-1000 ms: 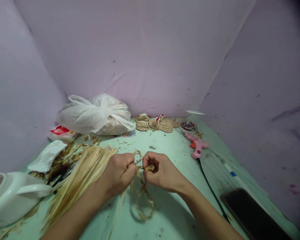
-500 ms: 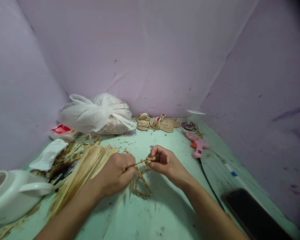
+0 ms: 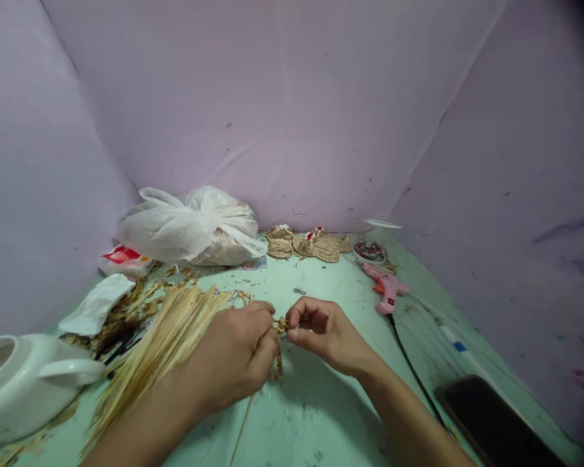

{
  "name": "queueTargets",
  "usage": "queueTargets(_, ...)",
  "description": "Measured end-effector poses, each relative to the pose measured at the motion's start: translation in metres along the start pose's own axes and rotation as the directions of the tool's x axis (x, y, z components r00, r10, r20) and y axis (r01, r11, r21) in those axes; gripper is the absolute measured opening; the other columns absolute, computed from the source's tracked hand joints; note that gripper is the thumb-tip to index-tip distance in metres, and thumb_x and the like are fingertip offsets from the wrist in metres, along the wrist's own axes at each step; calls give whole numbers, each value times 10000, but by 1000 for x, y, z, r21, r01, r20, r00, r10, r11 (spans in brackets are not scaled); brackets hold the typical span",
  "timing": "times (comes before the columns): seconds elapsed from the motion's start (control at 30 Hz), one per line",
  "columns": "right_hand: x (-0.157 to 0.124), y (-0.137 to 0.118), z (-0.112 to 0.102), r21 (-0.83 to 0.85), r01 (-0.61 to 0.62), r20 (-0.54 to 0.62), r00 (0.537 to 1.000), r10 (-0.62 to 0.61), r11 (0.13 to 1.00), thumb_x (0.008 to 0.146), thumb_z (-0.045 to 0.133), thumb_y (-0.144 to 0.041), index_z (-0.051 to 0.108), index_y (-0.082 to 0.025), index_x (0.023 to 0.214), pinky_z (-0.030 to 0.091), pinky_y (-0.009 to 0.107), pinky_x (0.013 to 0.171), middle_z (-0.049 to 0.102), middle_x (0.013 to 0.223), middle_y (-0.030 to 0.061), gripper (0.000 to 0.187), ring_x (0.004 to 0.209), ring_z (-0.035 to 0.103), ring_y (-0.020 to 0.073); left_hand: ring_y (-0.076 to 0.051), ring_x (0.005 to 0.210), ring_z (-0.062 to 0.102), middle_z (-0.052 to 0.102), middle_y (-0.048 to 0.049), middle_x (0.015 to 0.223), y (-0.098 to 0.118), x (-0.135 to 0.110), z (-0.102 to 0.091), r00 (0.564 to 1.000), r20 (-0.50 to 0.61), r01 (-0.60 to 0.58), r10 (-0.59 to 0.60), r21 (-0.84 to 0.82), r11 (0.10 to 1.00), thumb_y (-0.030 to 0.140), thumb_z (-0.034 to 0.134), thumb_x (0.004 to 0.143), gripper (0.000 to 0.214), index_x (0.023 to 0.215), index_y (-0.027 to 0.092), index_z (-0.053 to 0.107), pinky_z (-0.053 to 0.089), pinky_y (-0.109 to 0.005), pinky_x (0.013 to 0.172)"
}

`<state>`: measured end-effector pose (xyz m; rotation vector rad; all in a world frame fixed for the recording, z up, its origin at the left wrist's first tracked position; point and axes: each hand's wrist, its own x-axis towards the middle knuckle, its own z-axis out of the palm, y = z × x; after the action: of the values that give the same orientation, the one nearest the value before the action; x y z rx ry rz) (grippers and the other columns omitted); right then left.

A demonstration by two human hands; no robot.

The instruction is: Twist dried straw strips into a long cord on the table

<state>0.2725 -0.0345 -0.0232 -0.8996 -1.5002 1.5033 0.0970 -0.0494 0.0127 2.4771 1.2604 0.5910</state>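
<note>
A tan braided straw cord (image 3: 278,366) hangs between my two hands above the green table, its lower loop partly behind the left fingers. My left hand (image 3: 246,344) is closed on the cord, with the fingertips turned away from view. My right hand (image 3: 321,331) pinches the knotted end of the cord between thumb and index finger. The two hands are almost touching. A thin loose strand (image 3: 242,428) trails down below my left hand. Beside my left forearm lies a bundle of dry straw strips (image 3: 168,340).
At the back are a tied white plastic bag (image 3: 194,227), small woven slippers (image 3: 321,246) and a dish of beads (image 3: 368,251). A pink glue gun (image 3: 387,288) with its cord and a dark phone (image 3: 496,421) lie right. A white pitcher (image 3: 34,383) lies left.
My left hand has moved right, close to the right hand, shortening the visible stretch of cord between them. The cord's loop is now mostly hidden behind the left fingers.
</note>
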Motion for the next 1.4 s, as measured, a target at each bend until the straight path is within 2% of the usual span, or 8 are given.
queueTargets(0.27, 0, 6, -2, 278, -66, 117, 993, 35, 958, 648, 675, -297, 577, -149, 864, 412, 264, 703, 558, 805, 25, 280, 723, 530, 107, -92, 539, 373, 392, 15, 573, -3, 0, 4, 997, 13, -69, 71, -104, 992, 158, 319, 778, 193, 586, 181, 326, 279, -226, 528)
queueTargets(0.4, -1, 11, -3, 368, -123, 210, 977, 46, 922, 594, 716, -311, 596, -118, 821, 394, 225, 655, 568, 746, 26, 321, 686, 522, 95, -89, 524, 358, 377, 19, 566, -4, -1, 9, 994, 12, -109, 111, -107, 988, 154, 324, 771, 185, 588, 179, 335, 264, -228, 520)
queueTargets(0.57, 0, 13, -1, 405, -165, 218, 973, 80, 899, 524, 757, -245, 576, -119, 759, 382, 191, 575, 569, 668, 0, 322, 605, 508, 72, -92, 515, 354, 386, 16, 569, -4, -1, 15, 990, -25, -141, 140, -51, 989, 156, 331, 761, 165, 600, 178, 359, 262, -232, 517)
queueTargets(0.7, 3, 17, 4, 363, -179, 146, 980, 133, 915, 440, 785, -178, 526, -129, 652, 365, 175, 506, 548, 588, -32, 338, 523, 480, 56, -92, 508, 365, 388, 18, 553, -7, 1, 23, 992, -63, -116, 113, -36, 993, 165, 332, 760, 169, 592, 181, 354, 258, -228, 507)
queueTargets(0.83, 5, 20, 7, 325, -124, -5, 991, 133, 937, 472, 771, -203, 488, -135, 588, 357, 174, 470, 505, 531, -55, 313, 466, 456, 48, -91, 479, 349, 353, 29, 509, -10, 4, 27, 993, -120, -15, 13, -12, 1000, 178, 334, 753, 201, 555, 188, 301, 242, -230, 495)
queueTargets(1.03, 5, 18, 7, 310, -90, -6, 995, 97, 947, 533, 741, -232, 484, -145, 602, 382, 203, 491, 499, 551, -49, 281, 487, 487, 70, -97, 469, 339, 350, 27, 496, -16, 7, 28, 988, -146, 57, -42, 94, 994, 188, 326, 744, 210, 542, 198, 270, 236, -241, 497)
queueTargets(1.23, 1, 12, -8, 275, -70, -76, 993, 95, 959, 559, 724, -230, 472, -149, 607, 394, 202, 478, 502, 574, -47, 268, 476, 497, 67, -120, 497, 403, 441, -1, 508, -27, 14, 21, 935, -202, 340, -291, 282, 897, 207, 322, 747, 214, 536, 192, 354, 255, -252, 516)
queueTargets(1.4, 5, 10, -9, 345, -91, -239, 954, 181, 934, 562, 701, -250, 449, -172, 647, 444, 230, 516, 450, 520, -80, 277, 436, 451, 56, -130, 579, 504, 569, -31, 653, -27, 15, 18, 976, -95, 214, -194, 314, 925, 205, 342, 755, 219, 557, 179, 434, 323, -251, 558)
